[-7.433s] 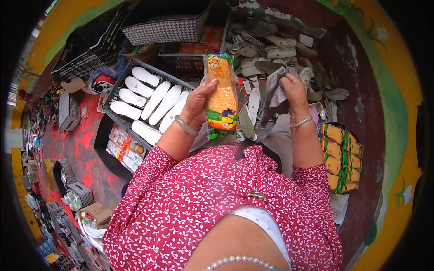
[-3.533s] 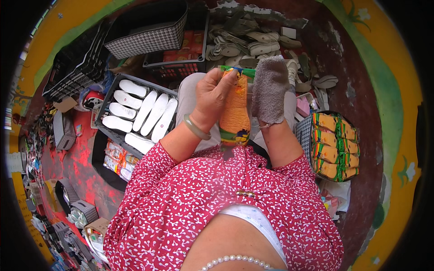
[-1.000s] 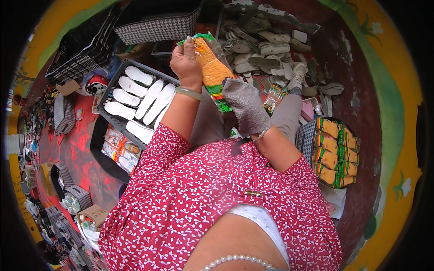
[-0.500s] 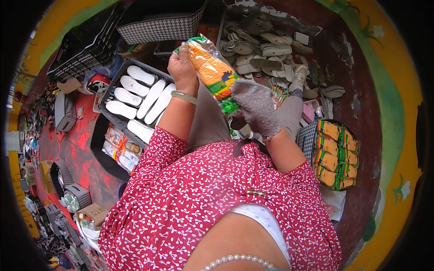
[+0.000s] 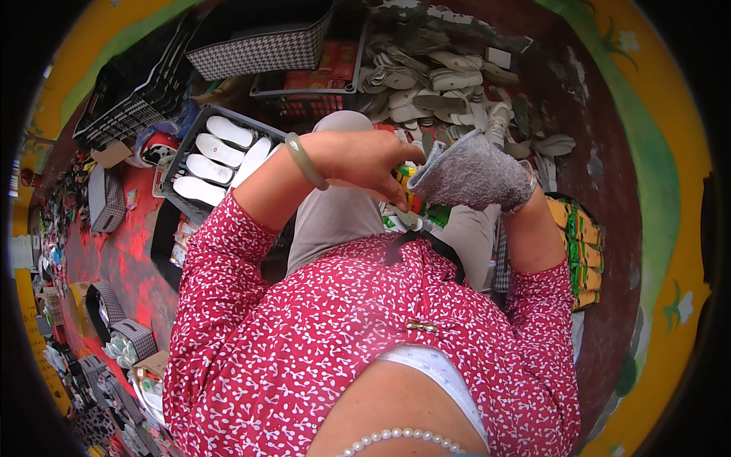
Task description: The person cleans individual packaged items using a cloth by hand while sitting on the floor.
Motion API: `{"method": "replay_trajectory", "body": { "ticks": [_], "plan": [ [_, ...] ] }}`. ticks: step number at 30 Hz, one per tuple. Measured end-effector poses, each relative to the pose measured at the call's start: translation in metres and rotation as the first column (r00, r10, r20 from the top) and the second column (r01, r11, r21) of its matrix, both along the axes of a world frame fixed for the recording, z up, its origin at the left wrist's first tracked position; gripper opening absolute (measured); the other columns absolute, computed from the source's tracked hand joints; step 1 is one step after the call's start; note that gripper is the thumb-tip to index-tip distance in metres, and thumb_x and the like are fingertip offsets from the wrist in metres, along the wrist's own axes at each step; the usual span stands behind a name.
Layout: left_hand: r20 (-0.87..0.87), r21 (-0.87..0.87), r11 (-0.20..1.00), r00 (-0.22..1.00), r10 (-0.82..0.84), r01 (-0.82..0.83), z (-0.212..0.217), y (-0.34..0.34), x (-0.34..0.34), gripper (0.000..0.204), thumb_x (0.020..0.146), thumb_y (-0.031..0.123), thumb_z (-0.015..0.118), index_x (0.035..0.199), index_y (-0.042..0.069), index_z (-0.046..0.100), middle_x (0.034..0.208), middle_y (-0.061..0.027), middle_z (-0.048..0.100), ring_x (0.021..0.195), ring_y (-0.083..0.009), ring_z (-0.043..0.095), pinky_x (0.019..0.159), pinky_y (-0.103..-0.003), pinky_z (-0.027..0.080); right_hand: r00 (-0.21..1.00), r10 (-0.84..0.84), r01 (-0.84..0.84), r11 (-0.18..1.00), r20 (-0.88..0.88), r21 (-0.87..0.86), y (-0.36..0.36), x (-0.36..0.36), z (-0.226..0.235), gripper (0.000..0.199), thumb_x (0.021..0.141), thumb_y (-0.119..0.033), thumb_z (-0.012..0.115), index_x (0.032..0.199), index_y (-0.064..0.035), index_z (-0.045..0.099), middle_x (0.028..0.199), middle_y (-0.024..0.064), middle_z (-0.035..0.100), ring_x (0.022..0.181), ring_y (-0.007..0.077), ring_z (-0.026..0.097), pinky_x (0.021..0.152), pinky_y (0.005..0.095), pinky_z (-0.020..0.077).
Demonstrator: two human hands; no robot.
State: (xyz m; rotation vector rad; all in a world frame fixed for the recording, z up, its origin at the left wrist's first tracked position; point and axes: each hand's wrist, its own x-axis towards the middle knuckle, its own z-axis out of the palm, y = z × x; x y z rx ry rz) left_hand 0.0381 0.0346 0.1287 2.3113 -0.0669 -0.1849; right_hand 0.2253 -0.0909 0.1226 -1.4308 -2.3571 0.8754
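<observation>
My left hand (image 5: 367,163), with a pale green bangle at its wrist, reaches across above my lap. Its visible fingers are apart, close to the left edge of a grey terry-cloth mitt (image 5: 468,174). The mitt covers my right hand, so its fingers are hidden. Between my left fingers and the mitt shows a small yellow and green patch of packaging (image 5: 406,175). Most of it is hidden, and I cannot tell whether either hand touches it. Green and white wrappers (image 5: 438,214) show just below the mitt, between my legs.
White insoles (image 5: 215,148) lie in a grey crate at left. A heap of insoles and soles (image 5: 449,80) spreads ahead. A houndstooth bin (image 5: 263,49) sits on a dark crate (image 5: 304,100). Orange packets (image 5: 586,251) stand at right, beyond my right forearm.
The orange packet that my left hand held up has gone from view, apart from possible packaging between my hands. My left hand has come down and right, to the mitt; my right has moved right.
</observation>
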Motion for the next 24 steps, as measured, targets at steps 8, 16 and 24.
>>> {"method": "replay_trajectory", "body": {
  "ticks": [8,16,24],
  "plan": [
    [-0.269,-0.172,0.963,0.950,0.158,-0.209,-0.014,-0.015,-0.006,0.032,0.073,0.024,0.071,0.092,0.000,0.062,0.079,-0.0145,0.065,0.072,-0.0244,0.062,0.064,-0.035,0.046,0.994,0.082,-0.100,0.932,0.066,0.349,0.001,0.012,-0.025,0.016,0.075,-0.018,0.055,0.085,-0.0111,0.065,0.069,0.0082,0.061,0.058,0.0186,0.060,0.051,0.0317,0.0459],
    [-0.315,-0.442,0.801,0.906,0.284,-0.404,-0.040,0.012,-0.037,0.033,0.076,0.018,0.071,0.102,-0.001,0.062,0.085,-0.0051,0.066,0.079,-0.0102,0.059,0.072,-0.026,0.047,0.810,-0.144,-0.245,0.797,0.568,0.552,-0.009,0.049,0.003,0.025,0.067,-0.016,0.066,0.090,-0.0077,0.060,0.080,0.0032,0.062,0.074,0.0209,0.061,0.065,0.0330,0.0484],
    [-0.173,-0.923,0.156,0.739,0.651,-0.353,-0.052,0.010,-0.019,0.031,0.081,0.011,0.066,0.108,-0.001,0.057,0.099,-0.0066,0.063,0.086,-0.0143,0.061,0.078,-0.027,0.048,0.416,-0.666,-0.239,0.577,0.619,0.781,0.006,0.011,-0.066,0.028,0.075,-0.019,0.055,0.100,-0.0070,0.053,0.103,0.0046,0.054,0.091,0.0244,0.053,0.080,0.0452,0.0450]
  ]
}}
